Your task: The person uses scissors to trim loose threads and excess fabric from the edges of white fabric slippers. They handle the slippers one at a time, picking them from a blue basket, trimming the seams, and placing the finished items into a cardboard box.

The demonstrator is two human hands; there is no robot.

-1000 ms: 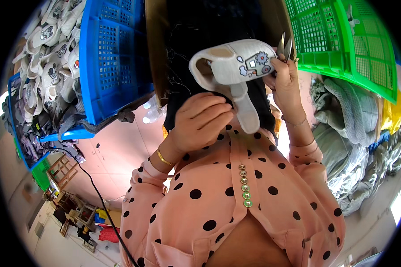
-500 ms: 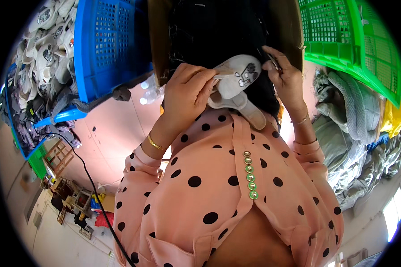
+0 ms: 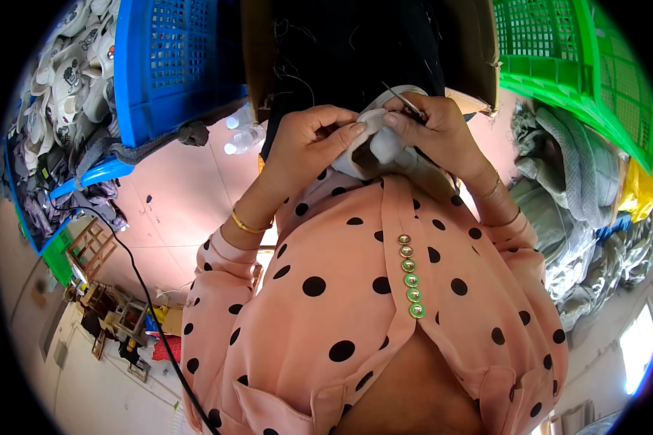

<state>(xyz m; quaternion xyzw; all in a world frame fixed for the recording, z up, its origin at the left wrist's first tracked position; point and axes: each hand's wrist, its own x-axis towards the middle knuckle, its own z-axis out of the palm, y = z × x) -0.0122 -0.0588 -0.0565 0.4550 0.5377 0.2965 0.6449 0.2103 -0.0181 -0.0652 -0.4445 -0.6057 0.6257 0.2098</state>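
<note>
Close against my body is a whitish fabric slipper [image 3: 350, 157], its opening and pale inside turned up. My left hand [image 3: 308, 135] pinches its edge between thumb and fingers. On the other side my right hand [image 3: 442, 129] is closed, thumb pressing on the slipper. From the same hand sticks out the thin pointed metal blade of what look like small scissors [image 3: 399, 96]; their handles are hidden in the palm. The embroidered front seen earlier is turned out of sight. Dark cloth [image 3: 341, 54] with loose threads lies beyond my hands.
At left stands a blue plastic crate [image 3: 129, 87] beside a heap of whitish slippers [image 3: 69, 80]. A green crate [image 3: 544, 83] is at right, above grey padded fabric [image 3: 577, 174] and plastic bags. Cardboard [image 3: 479, 58] flanks the dark cloth. Clear bottles [image 3: 243, 139] stand left of my hands.
The slipper has been turned over, from its embroidered front to its opening. My right hand has come in from the right and now touches it, scissors still in hand.
</note>
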